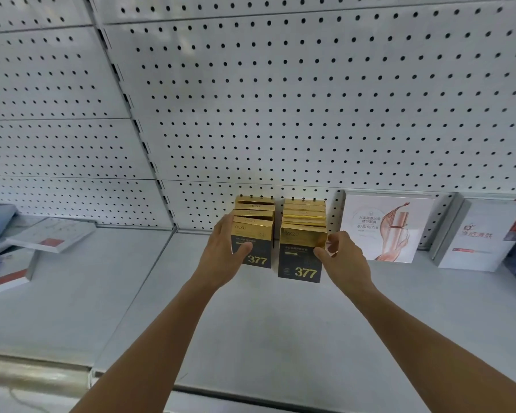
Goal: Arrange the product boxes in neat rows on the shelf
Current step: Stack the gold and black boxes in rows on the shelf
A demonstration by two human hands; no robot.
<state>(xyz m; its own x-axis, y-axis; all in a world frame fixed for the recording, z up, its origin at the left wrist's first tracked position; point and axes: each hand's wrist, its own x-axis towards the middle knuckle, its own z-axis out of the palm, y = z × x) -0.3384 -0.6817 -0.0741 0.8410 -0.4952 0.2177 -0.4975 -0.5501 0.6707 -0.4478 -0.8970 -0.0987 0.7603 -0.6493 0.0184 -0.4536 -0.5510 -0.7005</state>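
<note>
Two rows of black-and-gold boxes standing on the white shelf (251,323), each row's long axis running front to back toward the pegboard (310,99). Left row (253,231) and right row (303,234) parallel, narrow gap between. Front box of right row (301,254) sitting further forward than front box of left row (252,245); fronts not flush. Left hand (221,251) wrapped on left side of left front box, thumb laid across its face, fingers along the side. Right hand (337,254) at right edge of right front box, thumb and curled fingers pinching that edge. Each hand nearest its own row. Likely next: pushing right front box back to level the fronts. Room: bare shelf ahead and to left; white display box (385,228) near on right, apart from the rows.
</note>
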